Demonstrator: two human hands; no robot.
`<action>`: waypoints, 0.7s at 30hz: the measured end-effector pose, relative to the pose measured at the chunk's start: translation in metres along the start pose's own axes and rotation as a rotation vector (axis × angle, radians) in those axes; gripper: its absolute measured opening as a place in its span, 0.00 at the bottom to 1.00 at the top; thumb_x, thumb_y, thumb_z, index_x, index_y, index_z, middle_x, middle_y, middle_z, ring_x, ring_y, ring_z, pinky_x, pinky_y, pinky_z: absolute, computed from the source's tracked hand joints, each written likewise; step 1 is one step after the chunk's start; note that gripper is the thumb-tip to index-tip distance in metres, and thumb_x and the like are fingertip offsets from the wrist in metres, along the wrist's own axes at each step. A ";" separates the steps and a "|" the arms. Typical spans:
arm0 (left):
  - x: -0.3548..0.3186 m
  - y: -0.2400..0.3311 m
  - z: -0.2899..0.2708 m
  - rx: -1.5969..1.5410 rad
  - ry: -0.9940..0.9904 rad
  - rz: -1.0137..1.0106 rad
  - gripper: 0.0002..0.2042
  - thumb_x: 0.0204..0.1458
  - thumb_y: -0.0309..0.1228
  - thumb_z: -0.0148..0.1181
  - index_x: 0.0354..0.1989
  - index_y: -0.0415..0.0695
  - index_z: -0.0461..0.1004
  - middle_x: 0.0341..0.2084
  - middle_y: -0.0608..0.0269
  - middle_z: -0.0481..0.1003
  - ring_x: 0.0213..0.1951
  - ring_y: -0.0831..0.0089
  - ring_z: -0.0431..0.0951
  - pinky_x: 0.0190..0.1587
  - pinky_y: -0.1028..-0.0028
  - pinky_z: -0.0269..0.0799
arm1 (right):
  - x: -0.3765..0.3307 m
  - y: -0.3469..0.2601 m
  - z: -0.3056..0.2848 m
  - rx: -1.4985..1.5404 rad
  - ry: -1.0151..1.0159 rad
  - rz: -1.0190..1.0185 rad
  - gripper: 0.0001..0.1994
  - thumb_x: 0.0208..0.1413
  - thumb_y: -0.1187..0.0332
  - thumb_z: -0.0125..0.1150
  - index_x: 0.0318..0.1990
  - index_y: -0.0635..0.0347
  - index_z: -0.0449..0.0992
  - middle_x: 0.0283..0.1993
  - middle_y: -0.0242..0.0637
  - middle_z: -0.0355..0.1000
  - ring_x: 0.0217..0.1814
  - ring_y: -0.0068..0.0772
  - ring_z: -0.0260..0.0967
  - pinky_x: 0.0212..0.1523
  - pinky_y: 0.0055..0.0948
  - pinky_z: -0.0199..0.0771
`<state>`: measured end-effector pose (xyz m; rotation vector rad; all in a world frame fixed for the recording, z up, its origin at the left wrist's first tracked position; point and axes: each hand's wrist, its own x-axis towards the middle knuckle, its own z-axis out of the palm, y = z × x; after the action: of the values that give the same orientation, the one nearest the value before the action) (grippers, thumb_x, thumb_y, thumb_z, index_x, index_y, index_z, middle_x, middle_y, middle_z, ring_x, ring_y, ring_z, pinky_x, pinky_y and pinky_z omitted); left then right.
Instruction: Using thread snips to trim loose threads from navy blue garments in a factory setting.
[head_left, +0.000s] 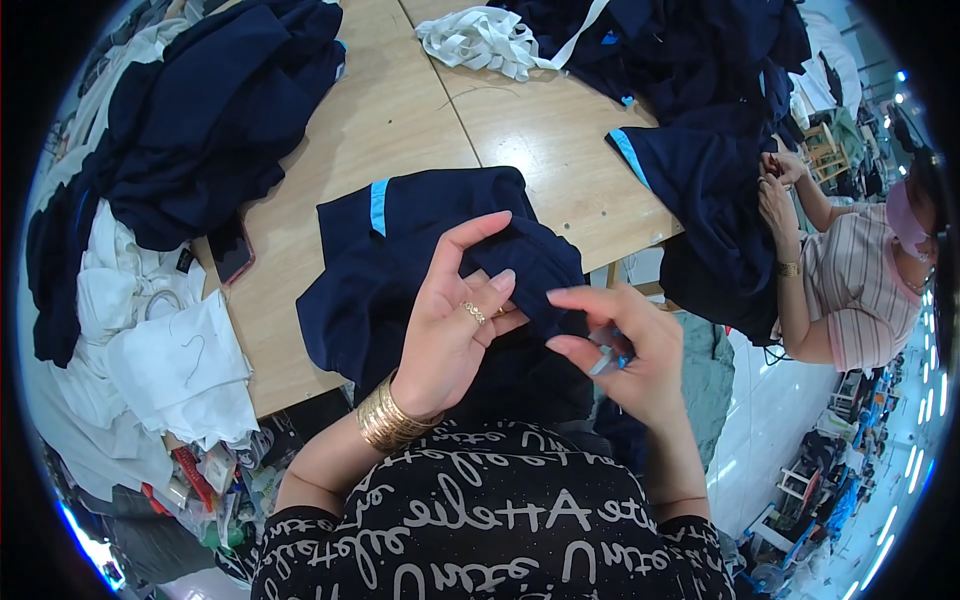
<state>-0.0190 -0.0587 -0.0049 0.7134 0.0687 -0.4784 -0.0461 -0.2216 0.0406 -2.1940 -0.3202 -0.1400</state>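
A navy blue garment with a light blue strip lies over the table edge in front of me. My left hand grips a fold of it between thumb and lower fingers, the index finger raised. A ring and gold bangles show on that arm. Just to the right, my right hand is held close to the cloth, thumb and index finger apart. Its other fingers are curled around a small blue and pale tool, mostly hidden in the palm; its exact kind cannot be made out.
Navy cloth piles stand at the left, with white fabric and a phone beside them. White tape lies at the far side of the wooden table. A co-worker handles navy cloth at the right.
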 end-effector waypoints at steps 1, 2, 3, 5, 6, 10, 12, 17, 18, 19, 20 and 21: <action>0.000 -0.001 0.000 0.002 -0.003 0.000 0.21 0.55 0.23 0.46 0.57 0.48 0.53 0.29 0.67 0.70 0.37 0.80 0.72 0.44 0.73 0.70 | 0.002 0.000 0.006 -0.018 0.041 -0.027 0.17 0.35 0.73 0.69 0.38 0.54 0.77 0.19 0.30 0.61 0.19 0.22 0.60 0.19 0.19 0.55; -0.001 -0.001 0.000 -0.002 -0.009 0.003 0.21 0.55 0.23 0.46 0.57 0.48 0.53 0.27 0.68 0.69 0.35 0.81 0.71 0.43 0.73 0.70 | 0.001 0.009 0.013 -0.104 0.060 -0.126 0.17 0.34 0.74 0.69 0.38 0.55 0.77 0.19 0.30 0.62 0.19 0.23 0.61 0.18 0.19 0.57; -0.002 -0.001 0.000 -0.006 -0.018 0.001 0.21 0.55 0.23 0.46 0.57 0.48 0.53 0.25 0.70 0.67 0.33 0.82 0.71 0.43 0.74 0.71 | 0.000 0.019 0.019 -0.193 0.083 -0.221 0.17 0.34 0.74 0.68 0.38 0.56 0.77 0.20 0.31 0.63 0.19 0.24 0.62 0.18 0.20 0.58; -0.001 -0.004 -0.004 0.012 -0.028 0.005 0.21 0.55 0.23 0.46 0.57 0.49 0.53 0.24 0.71 0.66 0.32 0.82 0.70 0.42 0.74 0.71 | -0.001 0.026 0.024 -0.203 0.111 -0.267 0.15 0.35 0.77 0.67 0.36 0.57 0.76 0.21 0.33 0.65 0.20 0.26 0.64 0.18 0.21 0.60; -0.001 -0.005 -0.006 0.027 -0.034 0.009 0.21 0.54 0.22 0.46 0.57 0.49 0.53 0.22 0.72 0.64 0.31 0.83 0.69 0.42 0.74 0.71 | -0.002 0.027 0.026 -0.204 0.129 -0.282 0.13 0.35 0.78 0.66 0.34 0.58 0.76 0.22 0.33 0.66 0.20 0.27 0.64 0.18 0.21 0.60; -0.001 -0.005 -0.008 0.061 -0.034 0.031 0.22 0.54 0.21 0.45 0.57 0.49 0.53 0.23 0.71 0.65 0.31 0.83 0.69 0.42 0.74 0.71 | 0.000 0.017 0.023 -0.073 0.078 -0.106 0.08 0.38 0.79 0.63 0.29 0.60 0.73 0.25 0.34 0.69 0.22 0.28 0.66 0.21 0.21 0.62; -0.002 -0.007 -0.008 0.085 -0.046 0.109 0.22 0.54 0.20 0.45 0.57 0.49 0.52 0.26 0.68 0.67 0.33 0.81 0.71 0.44 0.74 0.71 | -0.001 0.015 0.015 0.102 -0.130 0.060 0.07 0.41 0.79 0.60 0.30 0.60 0.72 0.26 0.34 0.70 0.24 0.28 0.68 0.24 0.23 0.64; -0.002 -0.002 -0.008 0.069 0.007 0.089 0.22 0.54 0.20 0.44 0.58 0.50 0.51 0.37 0.60 0.70 0.41 0.78 0.72 0.45 0.74 0.70 | -0.003 0.008 -0.018 0.068 -0.830 0.004 0.14 0.39 0.68 0.67 0.34 0.61 0.73 0.29 0.33 0.71 0.27 0.28 0.70 0.28 0.21 0.69; -0.002 -0.002 -0.007 0.065 -0.003 0.080 0.23 0.54 0.20 0.44 0.58 0.50 0.51 0.37 0.61 0.70 0.41 0.77 0.72 0.45 0.75 0.70 | -0.006 0.003 -0.019 0.148 -0.673 0.103 0.19 0.36 0.62 0.69 0.37 0.60 0.72 0.30 0.33 0.71 0.29 0.27 0.70 0.29 0.20 0.69; -0.003 -0.002 -0.006 0.061 -0.013 0.071 0.23 0.54 0.20 0.44 0.58 0.50 0.51 0.36 0.61 0.70 0.41 0.77 0.72 0.45 0.75 0.70 | -0.006 0.001 -0.016 0.080 -0.474 0.069 0.19 0.37 0.60 0.69 0.36 0.59 0.71 0.28 0.33 0.70 0.27 0.27 0.69 0.28 0.22 0.68; -0.004 -0.001 -0.004 0.048 0.004 0.065 0.23 0.54 0.20 0.44 0.58 0.50 0.51 0.35 0.61 0.70 0.40 0.78 0.72 0.45 0.75 0.70 | -0.007 -0.001 -0.013 0.015 -0.276 0.032 0.20 0.39 0.58 0.68 0.36 0.58 0.70 0.27 0.33 0.68 0.26 0.27 0.67 0.26 0.24 0.67; -0.005 0.000 -0.002 0.035 0.022 0.059 0.23 0.54 0.20 0.44 0.58 0.51 0.51 0.35 0.62 0.70 0.40 0.78 0.72 0.45 0.75 0.70 | -0.008 -0.001 -0.012 -0.066 -0.206 0.067 0.19 0.40 0.60 0.67 0.37 0.59 0.69 0.26 0.33 0.67 0.26 0.28 0.65 0.26 0.24 0.66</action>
<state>-0.0231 -0.0559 -0.0052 0.7532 0.0596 -0.4167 -0.0535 -0.2323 0.0466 -2.2861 -0.3608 0.1144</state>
